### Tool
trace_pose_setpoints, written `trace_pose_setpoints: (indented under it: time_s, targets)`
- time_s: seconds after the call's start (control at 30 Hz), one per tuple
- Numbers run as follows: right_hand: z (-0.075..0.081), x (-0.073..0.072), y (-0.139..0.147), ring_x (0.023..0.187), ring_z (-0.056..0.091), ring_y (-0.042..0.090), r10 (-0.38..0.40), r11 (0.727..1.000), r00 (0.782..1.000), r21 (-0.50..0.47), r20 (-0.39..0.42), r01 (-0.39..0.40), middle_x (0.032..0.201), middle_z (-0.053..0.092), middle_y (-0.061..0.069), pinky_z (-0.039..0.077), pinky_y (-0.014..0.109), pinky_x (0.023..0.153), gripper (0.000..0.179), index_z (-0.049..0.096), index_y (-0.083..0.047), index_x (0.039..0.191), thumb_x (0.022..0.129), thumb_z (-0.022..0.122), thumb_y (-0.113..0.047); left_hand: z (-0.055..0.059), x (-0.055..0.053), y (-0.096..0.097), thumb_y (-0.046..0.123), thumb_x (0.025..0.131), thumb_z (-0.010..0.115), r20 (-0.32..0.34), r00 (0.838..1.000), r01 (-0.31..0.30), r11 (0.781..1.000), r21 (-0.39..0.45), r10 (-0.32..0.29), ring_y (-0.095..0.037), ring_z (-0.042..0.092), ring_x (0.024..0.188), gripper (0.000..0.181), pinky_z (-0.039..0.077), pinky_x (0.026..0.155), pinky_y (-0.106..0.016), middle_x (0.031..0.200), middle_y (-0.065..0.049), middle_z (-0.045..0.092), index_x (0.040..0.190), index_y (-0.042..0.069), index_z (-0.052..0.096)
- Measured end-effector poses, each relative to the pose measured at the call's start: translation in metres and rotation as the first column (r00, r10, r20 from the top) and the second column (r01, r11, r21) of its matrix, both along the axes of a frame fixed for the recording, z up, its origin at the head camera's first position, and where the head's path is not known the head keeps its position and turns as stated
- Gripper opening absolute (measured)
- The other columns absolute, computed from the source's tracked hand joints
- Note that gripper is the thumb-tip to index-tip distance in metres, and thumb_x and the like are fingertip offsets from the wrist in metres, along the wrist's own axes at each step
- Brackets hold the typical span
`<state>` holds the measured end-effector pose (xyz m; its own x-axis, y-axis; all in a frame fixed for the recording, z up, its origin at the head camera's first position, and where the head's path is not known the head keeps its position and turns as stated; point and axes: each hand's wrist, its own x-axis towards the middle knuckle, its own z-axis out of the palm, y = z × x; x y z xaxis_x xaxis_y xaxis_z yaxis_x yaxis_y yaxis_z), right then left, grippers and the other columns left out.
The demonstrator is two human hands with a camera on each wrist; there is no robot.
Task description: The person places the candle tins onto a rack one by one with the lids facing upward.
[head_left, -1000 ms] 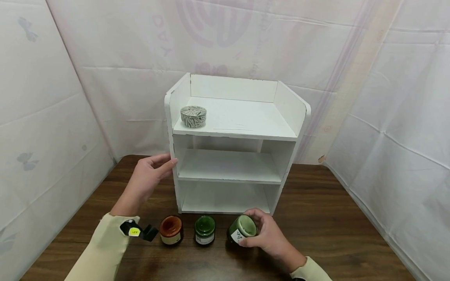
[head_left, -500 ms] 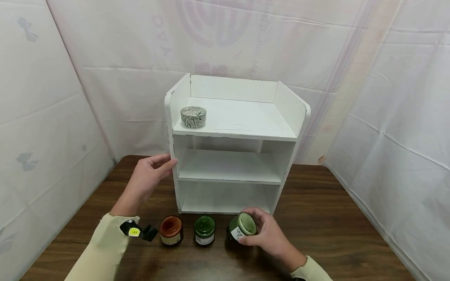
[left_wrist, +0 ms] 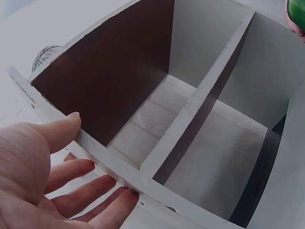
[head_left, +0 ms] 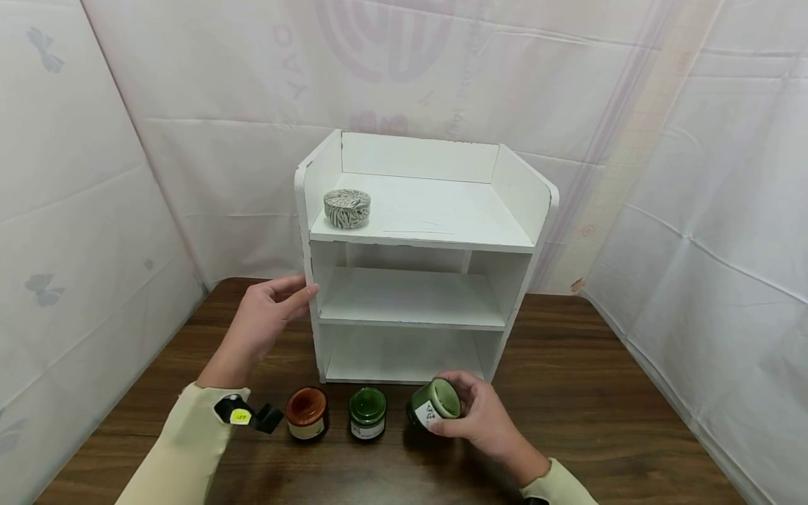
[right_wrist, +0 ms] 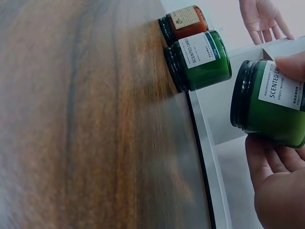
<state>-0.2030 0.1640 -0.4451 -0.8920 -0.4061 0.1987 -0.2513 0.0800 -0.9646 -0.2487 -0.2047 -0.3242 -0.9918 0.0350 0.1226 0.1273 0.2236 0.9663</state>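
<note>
A pale-green jar (head_left: 435, 400) is held tilted above the counter (head_left: 606, 393) by curled fingers (right_wrist: 259, 162) of the right hand (head_left: 482, 417), and the white shelf (head_left: 435, 210) is gripped sideways by the left hand (head_left: 268, 308).

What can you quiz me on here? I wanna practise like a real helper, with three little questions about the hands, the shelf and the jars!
1. True or false: the left hand touches the white shelf.
2. Pick one: the patterned round container sits on which level? A) top B) middle C) bottom
3. How many jars stand untouched?

Key:
1. True, at its side.
2. A.
3. Two: the orange jar and the middle green jar. The right hand holds the other green jar.
</note>
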Motion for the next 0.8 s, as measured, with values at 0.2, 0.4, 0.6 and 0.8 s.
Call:
trace_pose_setpoints:
  time_s: [0.2,0.4,0.6,0.8]
  targets:
    - [-0.0004,0.0003,-0.0003,0.092,0.067,0.011,-0.019,1.0,1.0,-0.021,-0.008,0.018,0.11,0.069,0.003,0.06,0.023,0.08,0.06,0.056,0.008,0.125,0.073,0.085,0.001,-0.0004,-0.0002,0.0,0.046,0.098,0.067,-0.002,1.0,0.0,1.0,0.002,0.0,0.0,0.068,0.108,0.072,0.055,0.099,-0.024,0.156,-0.018,0.046,0.153,0.002,0.046]
    - [0.0007,0.0014,-0.0004,0.092,0.066,0.01,-0.024,0.999,1.0,-0.033,0.003,0.024,0.112,0.067,0.005,0.059,0.022,0.08,0.061,0.055,0.004,0.127,0.074,0.086,0.001,-0.0009,-0.0005,-0.0001,0.045,0.099,0.067,0.003,1.0,-0.001,1.0,0.002,0.001,-0.001,0.068,0.108,0.073,0.055,0.1,-0.026,0.156,-0.018,0.046,0.153,0.002,0.046]
    - [0.0009,0.0011,-0.0004,0.093,0.066,0.01,-0.014,0.998,1.0,-0.058,-0.006,0.013,0.114,0.066,0.008,0.06,0.022,0.08,0.063,0.053,0.005,0.128,0.074,0.085,0.0,-0.0006,-0.0003,-0.0003,0.046,0.098,0.067,0.005,1.0,0.0,1.0,-0.006,0.001,-0.002,0.068,0.109,0.073,0.053,0.103,-0.031,0.156,-0.018,0.046,0.153,0.002,0.046]
    - [0.0002,0.0004,-0.0009,0.096,0.066,0.01,-0.002,0.997,1.0,-0.082,-0.01,0.001,0.115,0.065,0.008,0.06,0.022,0.08,0.067,0.051,0.009,0.13,0.073,0.085,0.002,-0.0008,-0.0007,-0.0001,0.045,0.099,0.067,0.001,1.0,0.001,1.0,0.006,-0.001,-0.001,0.067,0.11,0.072,0.055,0.097,-0.022,0.157,-0.018,0.045,0.153,0.001,0.046]
